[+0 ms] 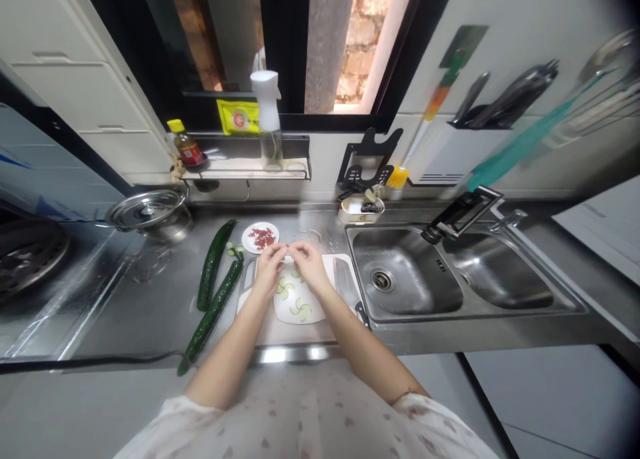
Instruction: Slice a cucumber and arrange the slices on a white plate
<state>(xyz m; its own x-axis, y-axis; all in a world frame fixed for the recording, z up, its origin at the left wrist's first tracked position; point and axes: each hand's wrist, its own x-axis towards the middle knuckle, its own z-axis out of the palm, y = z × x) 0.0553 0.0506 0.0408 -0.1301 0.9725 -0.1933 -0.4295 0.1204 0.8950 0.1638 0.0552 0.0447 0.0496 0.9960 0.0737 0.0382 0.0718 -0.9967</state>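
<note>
Both of my hands hover close together over the far edge of a white plate (300,319). The fingertips of my left hand (270,267) are pinched, and so are those of my right hand (309,264); whatever is between them is too small to make out. Thin green-edged cucumber slices (301,308) lie on the plate in pinwheel shapes. Beneath the plate is a cutting board (265,332), with a knife (345,279) at its right side. Just beyond my left hand, a small white dish (249,241) holds dark red bits (263,236).
Two long cucumbers (214,266) lie left of the board, beside some small green pieces (235,248). A lidded steel pot (173,222) stands at the back left. To the right is a double sink (415,296) with a black faucet (463,216). Bottles stand on a wall shelf (235,174).
</note>
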